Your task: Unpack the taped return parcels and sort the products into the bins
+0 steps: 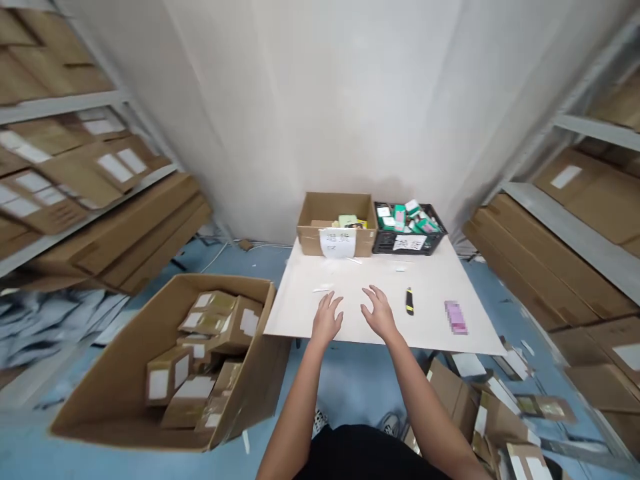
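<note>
Both hands are empty here. The left hand (327, 320) and right hand (380, 313) sit just below the centre of the frame, palms down and fingers spread wide, over the near edge of the white table (350, 273). I can't tell if they touch the top or just hover. The nearest thing is a yellow and black utility knife (409, 301), lying flat just right of the right hand and not touching it.

What I'd worry about is that knife. It's too small to see whether the blade is out, so a careless sweep to the right could nick a finger or knock it off the edge. The pink item (455, 317) further right is near the front edge too, and I'd guess a bump sends it to the floor.

The table is a plain white board with a few small white scraps (323, 289) on it. At the back of it are 2 containers side by side, a cardboard box (336, 223) and a black crate (407, 230), each with a paper label. In the lower left a big open carton (125, 373) holds small labelled parcels. Loose boxes (500, 407) litter the blue floor in the lower right, which looks like a trip hazard. Shelves (75, 103) of flat cartons line both sides.
</note>
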Demonstrator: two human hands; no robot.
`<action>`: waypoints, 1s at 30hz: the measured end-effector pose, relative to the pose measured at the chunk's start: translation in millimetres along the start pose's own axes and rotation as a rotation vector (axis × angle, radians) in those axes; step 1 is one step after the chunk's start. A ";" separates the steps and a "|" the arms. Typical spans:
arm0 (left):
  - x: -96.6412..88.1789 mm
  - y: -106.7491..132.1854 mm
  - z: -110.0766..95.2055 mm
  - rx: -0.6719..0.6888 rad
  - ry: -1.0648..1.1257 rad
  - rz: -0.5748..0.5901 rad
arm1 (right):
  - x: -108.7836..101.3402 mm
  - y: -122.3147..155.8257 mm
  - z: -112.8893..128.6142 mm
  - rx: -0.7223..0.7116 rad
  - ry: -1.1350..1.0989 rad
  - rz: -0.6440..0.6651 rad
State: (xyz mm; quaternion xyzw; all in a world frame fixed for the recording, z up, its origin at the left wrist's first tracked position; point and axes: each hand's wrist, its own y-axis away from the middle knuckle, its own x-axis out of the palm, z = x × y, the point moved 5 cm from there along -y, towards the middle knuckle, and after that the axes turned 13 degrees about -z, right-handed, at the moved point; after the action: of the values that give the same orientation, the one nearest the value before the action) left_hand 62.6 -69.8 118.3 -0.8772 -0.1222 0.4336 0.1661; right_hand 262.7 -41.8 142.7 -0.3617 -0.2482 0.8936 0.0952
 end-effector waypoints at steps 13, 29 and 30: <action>-214.5 90.5 226.1 -0.498 -0.157 -0.278 | 243.7 7.5 225.3 -0.320 -0.252 0.419; -287.4 134.4 376.5 -0.949 -0.324 -0.315 | 462.4 -11.2 349.3 -0.411 -0.487 0.790; -286.5 133.0 383.2 -0.964 -0.327 -0.300 | 474.4 -11.6 351.9 -0.409 -0.496 0.812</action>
State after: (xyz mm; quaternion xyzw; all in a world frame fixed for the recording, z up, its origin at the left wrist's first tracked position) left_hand -405.3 -223.2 53.8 -0.7478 -0.4560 0.4310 -0.2171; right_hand -323.1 2.2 80.8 -0.2176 -0.2726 0.8505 -0.3936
